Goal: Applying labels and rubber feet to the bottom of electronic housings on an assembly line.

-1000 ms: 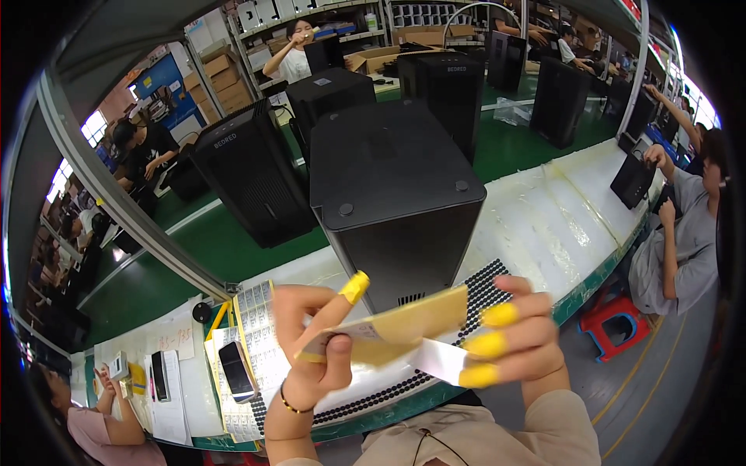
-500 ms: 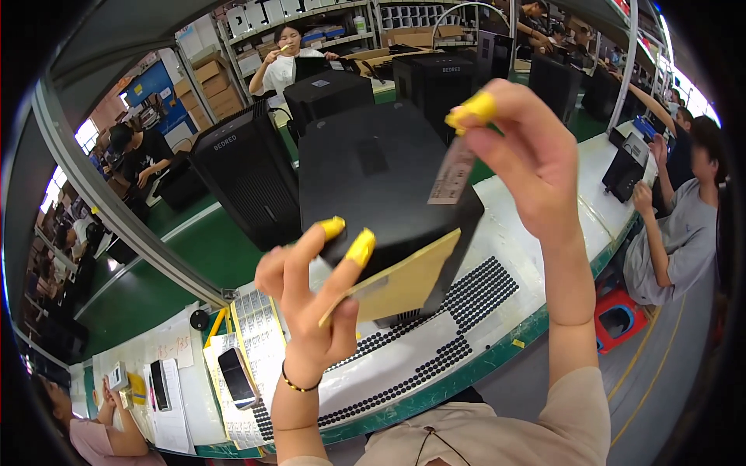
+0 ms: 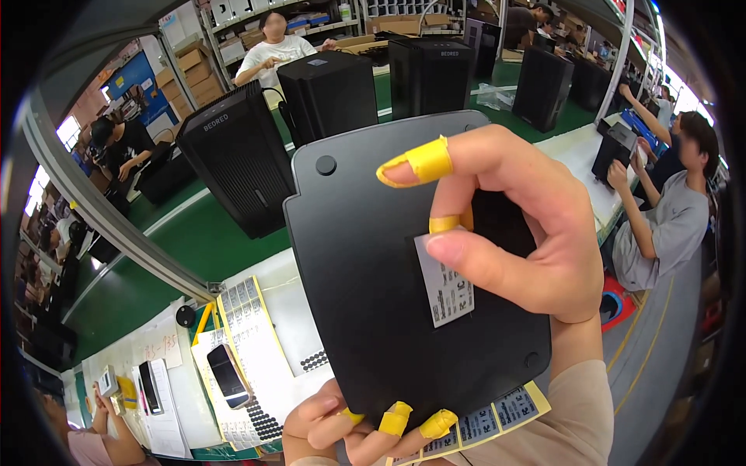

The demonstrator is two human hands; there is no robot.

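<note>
A black housing (image 3: pixel 365 256) with round rubber feet fills the middle, its flat panel tilted toward me. At the panel's shallow recess, my right hand (image 3: pixel 513 225) pinches a silver-grey printed label (image 3: pixel 451 291) by its upper end, between the thumb and a taped finger. The label lies over the recess; whether it is stuck down I cannot tell. My left hand (image 3: pixel 373 427) is at the panel's lower edge, fingers curled on a sheet of labels (image 3: pixel 505 412) with yellowish backing. Yellow tape wraps several fingertips on both hands.
Several black tower-shaped housings (image 3: pixel 233 163) stand on the green bench behind. To the left lie a phone (image 3: pixel 230 377), label sheets (image 3: pixel 247 314), a roll of tape (image 3: pixel 185 315) and small black dots (image 3: pixel 260 423). A metal post (image 3: pixel 116 210) rises at left. Co-workers (image 3: pixel 660 210) sit around.
The label in my right hand has come down from the air to the panel's recess. The housing has tilted up toward me, and my left hand has dropped to its lower edge with the sheet.
</note>
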